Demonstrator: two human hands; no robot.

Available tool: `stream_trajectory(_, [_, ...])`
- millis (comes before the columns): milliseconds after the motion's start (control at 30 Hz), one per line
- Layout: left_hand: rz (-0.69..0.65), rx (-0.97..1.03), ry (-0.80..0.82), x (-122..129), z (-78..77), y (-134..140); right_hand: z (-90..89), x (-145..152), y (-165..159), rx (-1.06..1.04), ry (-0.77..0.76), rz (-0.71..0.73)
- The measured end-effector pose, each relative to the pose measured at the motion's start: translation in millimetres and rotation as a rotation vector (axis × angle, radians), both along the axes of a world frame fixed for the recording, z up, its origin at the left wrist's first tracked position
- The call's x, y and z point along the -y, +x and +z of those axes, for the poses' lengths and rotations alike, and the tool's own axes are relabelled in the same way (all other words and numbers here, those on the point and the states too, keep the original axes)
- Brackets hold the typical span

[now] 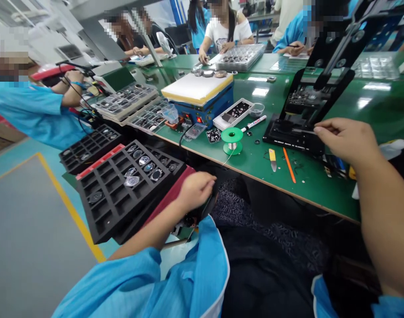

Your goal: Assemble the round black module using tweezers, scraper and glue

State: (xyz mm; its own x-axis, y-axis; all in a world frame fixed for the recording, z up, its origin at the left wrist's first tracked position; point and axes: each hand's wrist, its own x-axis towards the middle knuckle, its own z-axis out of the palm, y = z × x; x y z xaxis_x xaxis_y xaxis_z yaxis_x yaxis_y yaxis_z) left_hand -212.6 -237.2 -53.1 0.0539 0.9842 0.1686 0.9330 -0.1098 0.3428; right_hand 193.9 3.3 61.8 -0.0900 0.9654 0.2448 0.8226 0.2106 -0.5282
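My left hand (198, 190) is closed in front of the bench edge, beside a black compartment tray (117, 194) with round watch parts (144, 160) in some slots. Whatever its fingers hold, if anything, is hidden. A thin wire runs from a green spool (232, 141) toward that hand; contact cannot be made out. My right hand (346, 137) pinches at the front of a black press-like fixture (298, 132), near a thin metallic strip at its base. What sits between those fingertips is unclear.
On the green bench lie an orange stick (289, 164), a yellow-handled blade (272, 160), a white marker (254, 123) and a white box of small parts (233, 113). A blue machine (202, 104) stands behind. Co-workers sit across and at left, near more trays (127, 101).
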Motion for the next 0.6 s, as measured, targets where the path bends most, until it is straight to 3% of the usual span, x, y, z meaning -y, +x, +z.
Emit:
stream_trajectory(67, [-0.141, 0.005, -0.125, 10, -33.0, 34, 0.0, 0, 0, -0.004, -0.01, 0.005])
stream_trajectory(133, [-0.2, -0.014, -0.247, 22, -68.3, 63, -0.9, -1, 0, -0.015, -0.013, 0.018])
stream_trajectory(233, [-0.193, -0.074, -0.423, 31, -114.7, 94, -3.1, -3, 0, -0.02, 0.0, 0.026])
stream_trajectory(300, [-0.188, -0.105, -0.497, 26, -135.9, 106, -4.4, -3, 0, -0.015, 0.023, 0.017])
stream_trajectory(400, [-0.196, -0.154, -0.542, -2, -152.3, 117, -6.1, -4, 2, -0.026, 0.077, 0.026])
stream_trajectory(600, [-0.327, -0.266, -0.596, -65, -166.2, 148, -11.7, -8, 10, -0.017, 0.212, 0.073])
